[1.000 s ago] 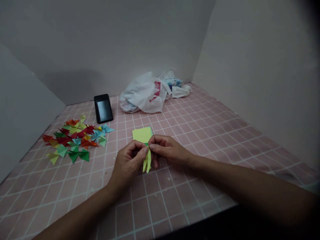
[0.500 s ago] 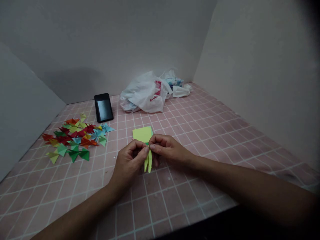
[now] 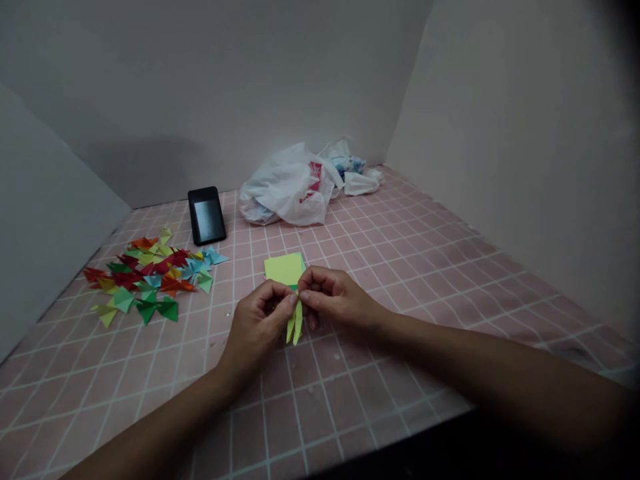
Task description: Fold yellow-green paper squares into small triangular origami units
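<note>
A folded yellow origami paper (image 3: 295,323) hangs between my two hands, its two narrow points facing toward me. My left hand (image 3: 260,317) pinches its upper end between thumb and fingers. From the other side, my right hand (image 3: 333,298) pinches the same end, the fingertips of both hands almost meeting. The top of the folded paper is hidden behind my fingers. Just beyond my hands lies a stack of square paper sheets (image 3: 284,268), yellow on top with green edges showing beneath.
Many folded paper pieces (image 3: 155,270) in red, orange, yellow, green and blue lie heaped at the left. Behind them a black device with a screen (image 3: 207,217) lies on the pink checked tablecloth (image 3: 390,267). White plastic bags (image 3: 295,187) sit near the back wall.
The points of the yellow folded paper have swung slightly left. Both hands keep their pinch in nearly the same place.
</note>
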`<action>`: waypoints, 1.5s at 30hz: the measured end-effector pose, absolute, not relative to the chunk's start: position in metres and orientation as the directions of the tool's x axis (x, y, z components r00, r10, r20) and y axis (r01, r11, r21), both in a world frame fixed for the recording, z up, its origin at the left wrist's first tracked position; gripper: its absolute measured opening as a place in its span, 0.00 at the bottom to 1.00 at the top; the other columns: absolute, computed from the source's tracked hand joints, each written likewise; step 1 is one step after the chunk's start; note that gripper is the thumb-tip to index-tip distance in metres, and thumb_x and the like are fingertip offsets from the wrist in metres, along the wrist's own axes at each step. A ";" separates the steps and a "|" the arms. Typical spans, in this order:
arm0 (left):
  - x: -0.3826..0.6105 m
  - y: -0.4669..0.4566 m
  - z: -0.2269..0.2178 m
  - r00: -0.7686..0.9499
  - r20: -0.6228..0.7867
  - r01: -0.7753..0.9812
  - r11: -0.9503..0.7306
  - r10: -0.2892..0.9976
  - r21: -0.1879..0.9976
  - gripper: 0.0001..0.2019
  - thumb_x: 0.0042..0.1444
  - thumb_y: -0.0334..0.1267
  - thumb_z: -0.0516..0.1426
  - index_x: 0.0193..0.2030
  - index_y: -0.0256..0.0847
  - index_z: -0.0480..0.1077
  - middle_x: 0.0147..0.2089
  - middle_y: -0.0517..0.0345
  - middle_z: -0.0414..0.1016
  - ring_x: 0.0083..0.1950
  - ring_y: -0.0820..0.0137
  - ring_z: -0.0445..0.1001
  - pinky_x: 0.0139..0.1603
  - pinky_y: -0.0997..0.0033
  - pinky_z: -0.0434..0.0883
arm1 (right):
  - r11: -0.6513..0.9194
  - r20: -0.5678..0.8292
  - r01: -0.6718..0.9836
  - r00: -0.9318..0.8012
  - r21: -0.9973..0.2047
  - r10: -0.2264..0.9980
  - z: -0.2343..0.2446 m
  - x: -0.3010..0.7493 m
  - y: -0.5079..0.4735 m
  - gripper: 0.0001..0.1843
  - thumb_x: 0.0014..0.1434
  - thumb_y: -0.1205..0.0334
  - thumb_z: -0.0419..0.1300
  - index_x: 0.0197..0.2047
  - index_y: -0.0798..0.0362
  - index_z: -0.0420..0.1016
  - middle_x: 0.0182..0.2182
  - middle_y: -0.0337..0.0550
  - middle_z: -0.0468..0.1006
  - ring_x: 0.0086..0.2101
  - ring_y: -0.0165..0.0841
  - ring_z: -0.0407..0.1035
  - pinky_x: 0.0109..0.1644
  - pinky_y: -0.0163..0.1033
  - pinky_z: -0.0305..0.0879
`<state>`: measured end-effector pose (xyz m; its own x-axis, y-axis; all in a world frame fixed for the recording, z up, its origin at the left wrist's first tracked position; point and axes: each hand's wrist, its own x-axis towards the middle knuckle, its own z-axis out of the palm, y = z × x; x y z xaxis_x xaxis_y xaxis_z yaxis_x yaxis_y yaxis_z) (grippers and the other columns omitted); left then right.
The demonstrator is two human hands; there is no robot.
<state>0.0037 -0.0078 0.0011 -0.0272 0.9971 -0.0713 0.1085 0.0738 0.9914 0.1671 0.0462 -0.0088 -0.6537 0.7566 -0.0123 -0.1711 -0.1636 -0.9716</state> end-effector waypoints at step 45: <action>0.007 -0.007 0.000 -0.039 -0.198 -0.081 0.195 0.979 0.978 0.08 0.53 0.41 0.63 0.31 0.38 0.73 0.21 0.62 0.74 0.21 0.76 0.69 0.25 0.77 0.67 | 0.127 0.064 0.065 -0.595 -0.990 0.802 -0.007 0.168 0.043 0.05 0.56 0.63 0.60 0.30 0.53 0.67 0.25 0.36 0.68 0.26 0.28 0.60 0.29 0.34 0.56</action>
<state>0.0067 -0.0066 0.0003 -0.0395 0.9793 -0.1984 -0.0806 0.1948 0.9775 0.1680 0.0432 -0.0075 -0.5946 0.8015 0.0635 0.0654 0.1270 -0.9897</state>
